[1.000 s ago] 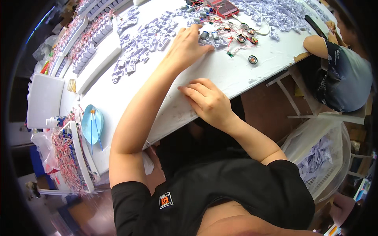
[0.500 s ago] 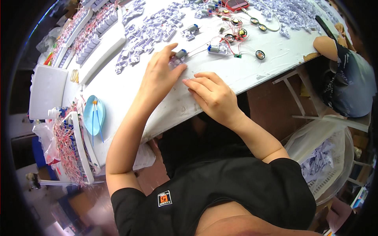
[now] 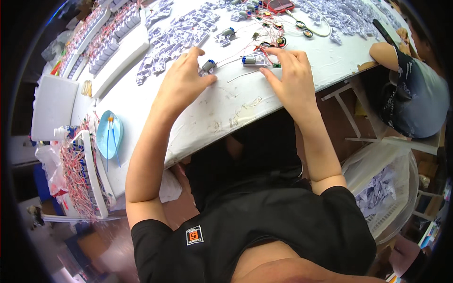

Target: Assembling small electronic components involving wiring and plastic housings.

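Observation:
My left hand (image 3: 181,82) is over the table with thumb and forefinger spread around a small grey motor with a blue end (image 3: 208,66), set in a white plastic holder. Gaps show between those fingertips and the motor. To the right, my right hand (image 3: 293,78) also has thumb and forefinger apart, beside a second motor in a white holder (image 3: 255,60). A small green circuit board (image 3: 276,65) sits by its fingers, partly among thin red and white wires. One pale loose wire (image 3: 243,75) runs across the table between my hands.
Piles of white plastic holders (image 3: 181,35) cover the far table (image 3: 226,108). Speakers (image 3: 307,33) and a red-edged phone (image 3: 279,5) lie beyond my right hand. At left are a blue dish (image 3: 104,137) and trays of wired motors (image 3: 87,174). Another person (image 3: 415,94) sits at right.
My right hand has moved right and forward, away from my left hand to the second motor, and its fingers have spread. My left hand's fingers have parted from the first motor.

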Tool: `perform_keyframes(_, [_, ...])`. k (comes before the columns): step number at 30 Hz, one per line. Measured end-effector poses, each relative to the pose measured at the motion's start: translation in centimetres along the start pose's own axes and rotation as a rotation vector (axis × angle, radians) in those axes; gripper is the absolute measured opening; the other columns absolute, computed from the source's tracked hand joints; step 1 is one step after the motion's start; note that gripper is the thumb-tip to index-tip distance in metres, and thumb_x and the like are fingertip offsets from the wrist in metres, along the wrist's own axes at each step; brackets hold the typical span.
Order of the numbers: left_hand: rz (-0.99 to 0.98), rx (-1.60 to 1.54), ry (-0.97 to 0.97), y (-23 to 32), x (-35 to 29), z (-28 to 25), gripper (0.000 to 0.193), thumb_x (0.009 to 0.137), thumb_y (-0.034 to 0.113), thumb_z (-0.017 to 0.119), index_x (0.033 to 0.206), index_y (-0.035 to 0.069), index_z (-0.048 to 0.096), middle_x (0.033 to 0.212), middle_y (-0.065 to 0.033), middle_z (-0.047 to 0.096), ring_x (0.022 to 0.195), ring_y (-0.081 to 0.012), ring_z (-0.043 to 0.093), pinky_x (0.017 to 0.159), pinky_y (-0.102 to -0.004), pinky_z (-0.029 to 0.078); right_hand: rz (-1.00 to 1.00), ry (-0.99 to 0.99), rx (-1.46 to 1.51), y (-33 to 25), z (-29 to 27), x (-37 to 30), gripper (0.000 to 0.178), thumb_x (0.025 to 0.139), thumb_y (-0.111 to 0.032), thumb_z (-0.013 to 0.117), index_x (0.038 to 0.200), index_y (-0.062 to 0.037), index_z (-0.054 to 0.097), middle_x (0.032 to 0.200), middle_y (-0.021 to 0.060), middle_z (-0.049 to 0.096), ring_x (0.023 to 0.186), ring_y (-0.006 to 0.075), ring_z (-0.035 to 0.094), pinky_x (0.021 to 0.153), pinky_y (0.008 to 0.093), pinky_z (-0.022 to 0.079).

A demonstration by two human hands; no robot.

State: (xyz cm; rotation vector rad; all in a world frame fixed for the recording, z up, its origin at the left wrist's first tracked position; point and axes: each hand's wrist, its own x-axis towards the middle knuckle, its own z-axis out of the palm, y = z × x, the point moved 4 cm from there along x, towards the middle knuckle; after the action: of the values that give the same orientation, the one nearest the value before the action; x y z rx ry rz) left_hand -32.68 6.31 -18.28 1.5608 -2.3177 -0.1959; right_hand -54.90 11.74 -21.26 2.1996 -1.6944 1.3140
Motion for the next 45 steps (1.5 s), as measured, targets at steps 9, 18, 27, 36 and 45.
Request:
perform_keyframes(9, [0.17, -0.081, 0.337, 2.1, 5.9, 2.4, 0.049, 0.081, 0.026, 0.078, 0.121, 0.002, 0.062, 0.105, -0.0216, 0.069, 0.099, -0.0327, 0.067, 0.088, -0.0402, 0.052, -0.024, -0.124, 0.047, -1.5, 0.7, -1.2, 0.039, 0.082, -0.019, 0.076, 0.118, -0.0069, 0.067, 0.095, 0.0047, 0.069, 0.096, 0.0231, 0.056, 0.09, 0.0396, 0.042])
perform_keyframes(18, [0.125, -0.132, 0.124, 4.0, 0.1, 2.4, 0.06, 0.082, 0.033, 0.076, 0.13, 0.002, 0.059, 0.106, -0.019, 0.069, 0.096, -0.0296, 0.067, 0.086, -0.0367, 0.053, 0.094, 0.079, 0.158, -0.3, -1.3, -1.6, 0.032, 0.084, -0.013, 0.075, 0.116, -0.0085, 0.07, 0.1, 0.003, 0.072, 0.095, 0.0238, 0.059, 0.088, 0.0364, 0.047])
perform_keyframes(27, [0.014, -0.277, -0.145, -3.7, -6.2, -2.2, 0.063, 0.082, 0.016, 0.071, 0.142, 0.01, 0.052, 0.124, -0.0135, 0.067, 0.117, -0.0252, 0.062, 0.102, -0.0385, 0.045, -0.215, -0.184, 0.163, -3.9, 0.9, -1.8, 0.032, 0.082, -0.017, 0.076, 0.114, -0.0124, 0.07, 0.118, 0.0034, 0.067, 0.117, 0.0278, 0.054, 0.1, 0.0409, 0.043])
perform_keyframes(36, [-0.056, -0.372, 0.018, -5.9, -9.5, -2.3, 0.07, 0.079, 0.019, 0.083, 0.142, 0.013, 0.053, 0.13, -0.0106, 0.063, 0.118, -0.0254, 0.06, 0.104, -0.0385, 0.046, -0.436, -0.331, 0.136, -6.7, 4.2, -0.3, 0.019, 0.083, -0.025, 0.077, 0.096, -0.0119, 0.072, 0.126, 0.0032, 0.064, 0.127, 0.0296, 0.05, 0.103, 0.0446, 0.041])
perform_keyframes(45, [0.022, -0.423, -0.107, -6.0, -9.3, -2.1, 0.078, 0.077, 0.015, 0.079, 0.147, 0.01, 0.046, 0.135, -0.012, 0.061, 0.13, -0.0259, 0.054, 0.113, -0.0391, 0.037, -0.518, -0.261, 0.018, -4.9, 2.5, 4.0, 0.022, 0.082, -0.029, 0.078, 0.078, -0.0089, 0.07, 0.114, 0.0047, 0.068, 0.123, 0.0271, 0.054, 0.102, 0.0436, 0.043])
